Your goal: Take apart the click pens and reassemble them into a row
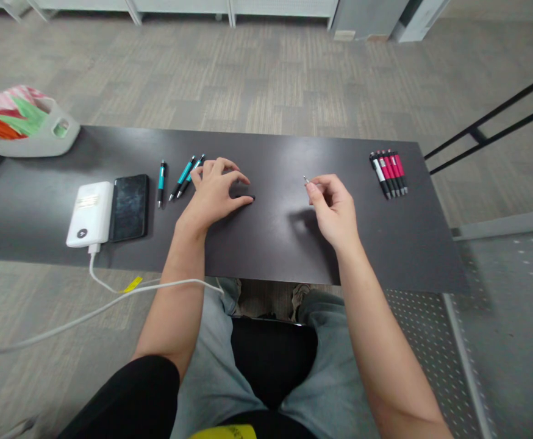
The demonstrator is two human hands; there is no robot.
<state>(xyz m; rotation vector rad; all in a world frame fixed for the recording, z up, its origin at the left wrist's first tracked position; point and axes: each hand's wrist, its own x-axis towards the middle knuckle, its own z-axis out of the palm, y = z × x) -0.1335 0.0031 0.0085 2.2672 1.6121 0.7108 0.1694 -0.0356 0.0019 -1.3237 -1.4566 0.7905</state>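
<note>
My left hand (218, 190) hovers palm down at the table with its fingers spread and curved. By its thumb tip shows a small dark piece (252, 197), mostly hidden, so its kind is unclear. Just left of that hand lie two teal and black pens (183, 178) side by side, slanted, and a third teal pen (161, 184) stands apart from them. My right hand (334, 207) is raised over the table, thumb and fingers pinching a thin silver-tipped piece (305, 179); the rest of it is hidden in the fingers.
A row of pens (389, 174), several pink and one white, lies at the right end of the dark table (266, 244). On the left are a white power bank (90, 213) with a cable (78, 318), a black phone (130, 207) and a white basket (60, 137).
</note>
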